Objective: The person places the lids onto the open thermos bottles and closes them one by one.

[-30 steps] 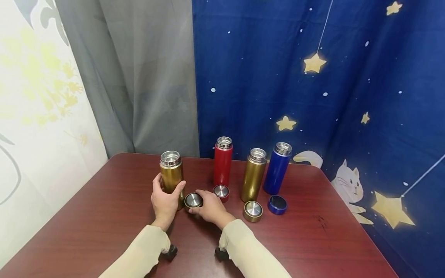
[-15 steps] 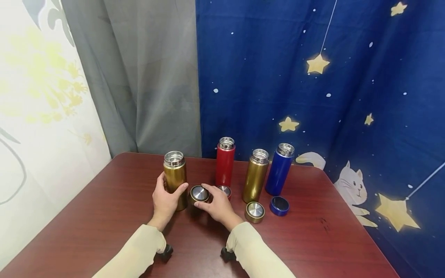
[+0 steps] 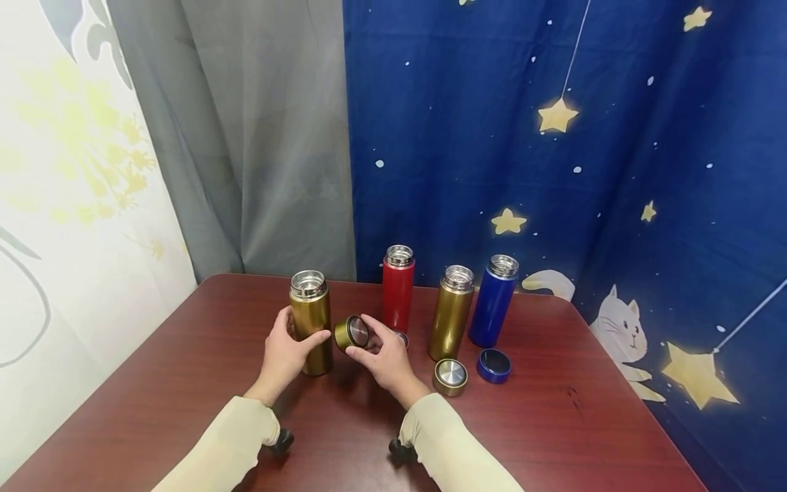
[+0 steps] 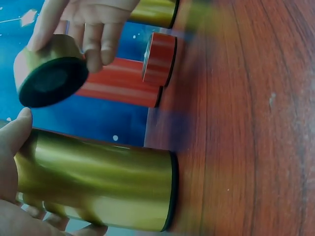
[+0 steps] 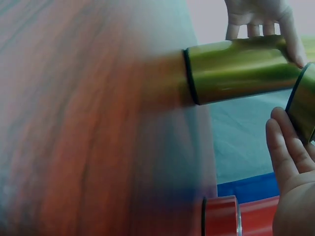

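My left hand (image 3: pixel 283 357) holds an uncapped gold thermos bottle (image 3: pixel 310 318), which stands upright on the table, thumb on the near right side. Just right of it, my right hand (image 3: pixel 389 359) pinches a gold bottle lid (image 3: pixel 343 335) between thumb and fingers, off the table. The lid is tilted, its steel top facing right. In the left wrist view the dark underside of that gold lid (image 4: pixel 54 82) shows, near my left thumb. Behind my right hand stands an open red bottle (image 3: pixel 398 294); its red lid (image 4: pixel 160 60) is mostly hidden in the head view.
To the right stand a second open gold bottle (image 3: pixel 451 321) and an open blue bottle (image 3: pixel 494 304). A gold lid (image 3: pixel 451 378) and a blue lid (image 3: pixel 494 366) lie in front of them. The reddish-brown table (image 3: pixel 553 444) ends at the curtains (image 3: pixel 430 150) behind.
My right hand has lifted the gold lid from the table and tilted it, its underside turning toward the held bottle. The left hand keeps its hold on the bottle.
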{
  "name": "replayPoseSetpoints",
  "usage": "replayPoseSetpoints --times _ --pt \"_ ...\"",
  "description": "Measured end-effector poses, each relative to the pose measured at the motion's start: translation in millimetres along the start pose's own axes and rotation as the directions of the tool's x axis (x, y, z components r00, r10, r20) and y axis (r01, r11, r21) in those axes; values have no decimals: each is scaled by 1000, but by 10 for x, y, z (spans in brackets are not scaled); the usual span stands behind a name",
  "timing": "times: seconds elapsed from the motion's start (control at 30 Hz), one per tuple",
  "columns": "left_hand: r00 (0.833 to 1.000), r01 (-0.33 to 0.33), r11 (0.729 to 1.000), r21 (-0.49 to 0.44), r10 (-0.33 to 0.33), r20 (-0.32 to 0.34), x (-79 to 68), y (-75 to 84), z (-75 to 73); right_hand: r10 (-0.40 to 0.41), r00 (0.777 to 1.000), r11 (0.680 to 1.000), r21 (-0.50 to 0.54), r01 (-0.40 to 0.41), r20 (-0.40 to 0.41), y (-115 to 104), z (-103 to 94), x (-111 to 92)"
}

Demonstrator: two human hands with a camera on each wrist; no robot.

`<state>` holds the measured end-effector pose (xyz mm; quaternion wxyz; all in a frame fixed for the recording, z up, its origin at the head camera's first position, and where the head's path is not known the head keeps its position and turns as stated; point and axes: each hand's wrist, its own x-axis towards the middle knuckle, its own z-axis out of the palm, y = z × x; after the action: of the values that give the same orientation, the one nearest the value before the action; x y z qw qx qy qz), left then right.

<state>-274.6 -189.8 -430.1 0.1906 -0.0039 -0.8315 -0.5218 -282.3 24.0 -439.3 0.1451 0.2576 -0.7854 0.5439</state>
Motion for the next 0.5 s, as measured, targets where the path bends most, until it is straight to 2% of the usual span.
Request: replayPoseSetpoints --times 0.1,0.3,0.5 --pt "1000 7 1000 8 -8 22 7 3 -16 2 999 997 73 1 -44 -70 -11 21" --pt "999 5 999 47 -7 40 10 23 -71 -15 999 975 221 23 -40 -529 -89 63" --pt "999 -19 992 121 15 36 44 42 -92 -43 997 966 252 59 -67 -768 -124 144"
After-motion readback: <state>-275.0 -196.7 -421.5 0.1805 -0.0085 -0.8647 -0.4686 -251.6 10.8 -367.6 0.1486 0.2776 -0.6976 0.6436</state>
